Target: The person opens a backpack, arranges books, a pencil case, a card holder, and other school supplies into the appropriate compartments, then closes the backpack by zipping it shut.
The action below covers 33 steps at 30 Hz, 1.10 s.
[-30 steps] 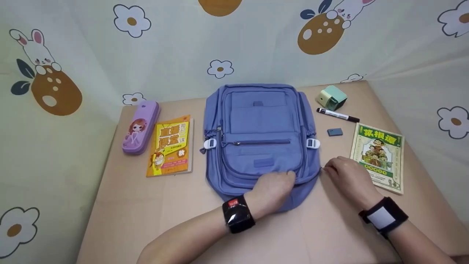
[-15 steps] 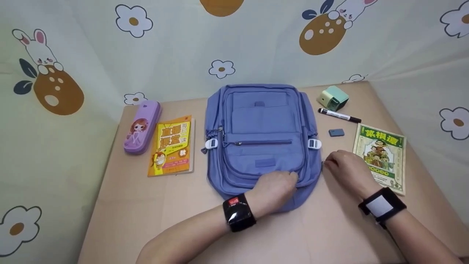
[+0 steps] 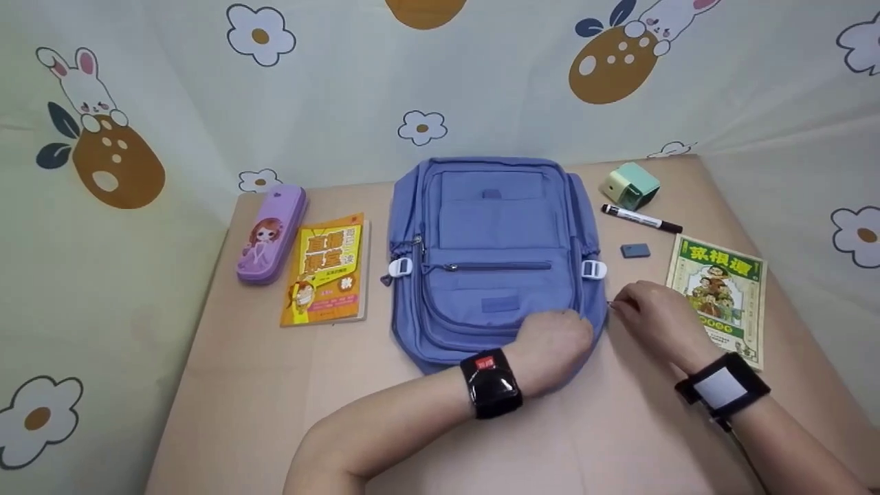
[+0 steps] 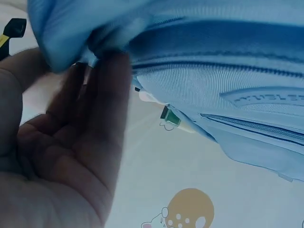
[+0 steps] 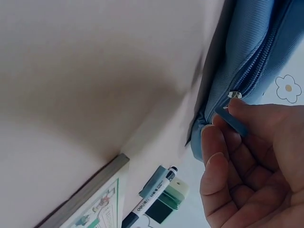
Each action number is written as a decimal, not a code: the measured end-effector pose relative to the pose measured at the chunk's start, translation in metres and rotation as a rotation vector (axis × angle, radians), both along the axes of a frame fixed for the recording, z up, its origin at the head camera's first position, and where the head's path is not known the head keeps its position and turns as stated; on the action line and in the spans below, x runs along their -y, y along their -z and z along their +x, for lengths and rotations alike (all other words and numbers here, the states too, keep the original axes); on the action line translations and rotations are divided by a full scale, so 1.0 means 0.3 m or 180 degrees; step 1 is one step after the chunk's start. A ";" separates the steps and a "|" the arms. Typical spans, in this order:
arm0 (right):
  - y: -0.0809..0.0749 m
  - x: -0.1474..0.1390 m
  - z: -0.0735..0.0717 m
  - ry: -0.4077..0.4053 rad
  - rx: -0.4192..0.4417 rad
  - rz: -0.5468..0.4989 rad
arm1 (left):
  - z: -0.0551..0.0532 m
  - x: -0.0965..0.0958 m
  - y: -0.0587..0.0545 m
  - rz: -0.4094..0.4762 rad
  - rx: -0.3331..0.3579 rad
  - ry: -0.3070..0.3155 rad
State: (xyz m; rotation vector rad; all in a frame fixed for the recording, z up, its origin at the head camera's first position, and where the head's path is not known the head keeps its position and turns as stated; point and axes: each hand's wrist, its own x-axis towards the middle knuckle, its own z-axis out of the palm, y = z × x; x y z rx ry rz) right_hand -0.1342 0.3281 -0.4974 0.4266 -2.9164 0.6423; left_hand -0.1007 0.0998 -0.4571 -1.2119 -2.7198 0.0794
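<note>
A blue backpack (image 3: 498,227) lies on the table with its front panel facing up. My left hand (image 3: 555,347) is at its lower right corner; in the left wrist view, thumb and fingers (image 4: 111,95) pinch a fold of the blue fabric (image 4: 61,33). At the bag's right side, just below the white buckle (image 3: 594,269), is my right hand (image 3: 656,320). Its thumb and forefinger pinch a zipper pull (image 5: 231,122), as the right wrist view shows. The metal slider (image 5: 234,95) sits on the side zipper, whose teeth (image 5: 261,57) stand apart beyond it.
Left of the bag are a purple pencil case (image 3: 271,234) and an orange book (image 3: 326,271). To the right lie a green pencil sharpener (image 3: 632,184), a marker (image 3: 641,218), a blue eraser (image 3: 634,251) and a green book (image 3: 718,289), partly behind my right hand.
My left hand has slid right along the backpack's lower edge to its corner. The right hand has moved a little up the bag's side with the zipper pull. The head view has shifted slightly.
</note>
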 end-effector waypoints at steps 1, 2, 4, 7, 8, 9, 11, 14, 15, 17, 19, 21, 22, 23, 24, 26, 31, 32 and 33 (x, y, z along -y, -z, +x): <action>-0.001 0.000 -0.002 -0.0006 -0.0003 0.0007 | -0.001 -0.001 0.002 -0.0043 0.0016 -0.0011; -0.001 0.000 -0.005 -0.0014 -0.0007 0.0015 | -0.002 -0.001 0.002 -0.0089 0.0047 -0.0023; -0.001 -0.001 -0.012 -0.0026 -0.0010 0.0026 | -0.004 0.000 0.001 -0.0112 0.0162 -0.0079; 0.006 -0.004 -0.028 -0.0022 -0.0032 0.0032 | -0.010 0.003 -0.001 -0.0067 0.0330 -0.0154; 0.009 -0.005 -0.035 -0.0023 -0.0042 0.0031 | -0.011 0.004 -0.001 -0.0049 0.0363 -0.0169; 0.013 -0.006 -0.043 -0.0021 -0.0055 0.0028 | -0.012 0.005 0.000 -0.0021 0.0376 -0.0171; 0.021 -0.009 -0.062 -0.0011 -0.0088 0.0025 | -0.012 0.008 0.004 0.0006 0.0346 -0.0136; 0.032 -0.012 -0.099 0.0021 -0.0114 0.0012 | -0.010 0.012 0.011 0.0010 0.0191 -0.0062; 0.035 -0.012 -0.114 0.0037 -0.0121 0.0007 | -0.008 0.013 0.013 0.0000 0.0136 -0.0035; 0.041 -0.011 -0.143 0.0077 -0.0145 -0.0007 | -0.006 0.015 0.018 -0.0007 0.0078 -0.0001; 0.049 -0.010 -0.173 0.0139 -0.0170 -0.0031 | -0.004 0.014 0.023 -0.0016 0.0045 0.0025; 0.055 -0.007 -0.200 0.0214 -0.0173 -0.0061 | -0.003 0.013 0.028 0.0008 0.0017 0.0024; 0.058 -0.006 -0.213 0.0255 -0.0162 -0.0085 | -0.002 0.013 0.031 0.0025 0.0011 0.0018; 0.062 -0.005 -0.224 0.0301 -0.0140 -0.0109 | -0.001 0.012 0.031 0.0036 -0.0001 0.0009; 0.065 -0.004 -0.235 0.0336 -0.0114 -0.0135 | 0.000 0.012 0.032 0.0043 -0.0002 0.0004; 0.068 0.000 -0.251 0.0383 -0.0060 -0.0182 | 0.000 0.012 0.030 0.0055 0.0018 -0.0007; 0.073 0.002 -0.272 0.0377 0.0019 -0.0254 | -0.007 0.018 0.029 0.0068 0.0134 0.0030; 0.072 0.003 -0.273 0.0364 0.0032 -0.0261 | -0.008 0.020 0.031 0.0068 0.0134 0.0029; 0.070 0.003 -0.274 0.0352 0.0053 -0.0261 | -0.009 0.021 0.031 0.0069 0.0135 0.0017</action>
